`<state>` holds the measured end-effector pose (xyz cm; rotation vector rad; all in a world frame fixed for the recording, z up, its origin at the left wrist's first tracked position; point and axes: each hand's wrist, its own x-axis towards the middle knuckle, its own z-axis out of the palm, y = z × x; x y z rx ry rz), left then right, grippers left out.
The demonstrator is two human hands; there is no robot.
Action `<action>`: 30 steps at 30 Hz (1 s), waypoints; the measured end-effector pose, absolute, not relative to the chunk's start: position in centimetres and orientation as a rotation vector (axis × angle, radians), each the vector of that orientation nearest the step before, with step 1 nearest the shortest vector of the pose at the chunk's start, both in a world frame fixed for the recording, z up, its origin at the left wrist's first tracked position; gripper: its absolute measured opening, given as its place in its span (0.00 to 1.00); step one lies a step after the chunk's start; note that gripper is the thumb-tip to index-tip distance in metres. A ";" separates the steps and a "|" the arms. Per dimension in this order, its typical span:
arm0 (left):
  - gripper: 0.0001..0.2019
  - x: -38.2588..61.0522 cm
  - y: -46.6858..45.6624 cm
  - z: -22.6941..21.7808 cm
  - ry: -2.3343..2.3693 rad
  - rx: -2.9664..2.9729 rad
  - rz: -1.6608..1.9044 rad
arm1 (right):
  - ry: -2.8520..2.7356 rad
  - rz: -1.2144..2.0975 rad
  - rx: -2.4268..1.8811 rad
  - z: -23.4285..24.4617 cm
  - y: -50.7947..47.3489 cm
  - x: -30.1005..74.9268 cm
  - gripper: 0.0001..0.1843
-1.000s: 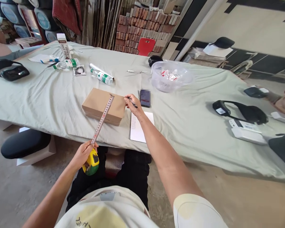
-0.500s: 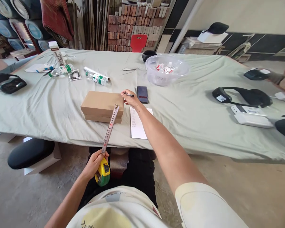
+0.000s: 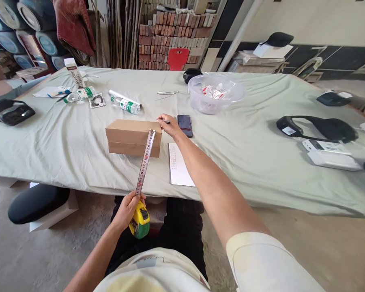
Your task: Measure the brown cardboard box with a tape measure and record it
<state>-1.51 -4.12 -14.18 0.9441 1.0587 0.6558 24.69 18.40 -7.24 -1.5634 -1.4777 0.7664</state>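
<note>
My left hand is closed around the blade of a yellow and green tape measure, just by its case, below the table's front edge. The blade slants up to a brown cardboard box, its hooked end at the box's front top edge near the right corner. That box lies on a second brown box. My right hand holds a dark pen between its fingers and touches the upper box at its right end. Under my right forearm lies a white sheet with writing.
A phone lies just beyond my right hand. Farther back are a clear plastic basin with packets and a water bottle. Black headsets and white boxes stand at the right. A black-topped stool is at lower left.
The upper box's front face shows taller and its top narrower, as if its front edge has tipped up. The tape's hooked end has risen with it. Both hands keep their hold.
</note>
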 end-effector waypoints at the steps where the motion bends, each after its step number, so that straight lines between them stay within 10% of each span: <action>1: 0.15 -1.2 -4.0 -14.0 1.063 0.940 0.662 | -1.468 0.776 -1.572 -7.3 18.6 24.8 0.08; 30: 0.08 2.4 0.3 -13.4 1.337 1.149 0.561 | -1.245 0.814 -1.517 -9.0 20.2 25.1 0.09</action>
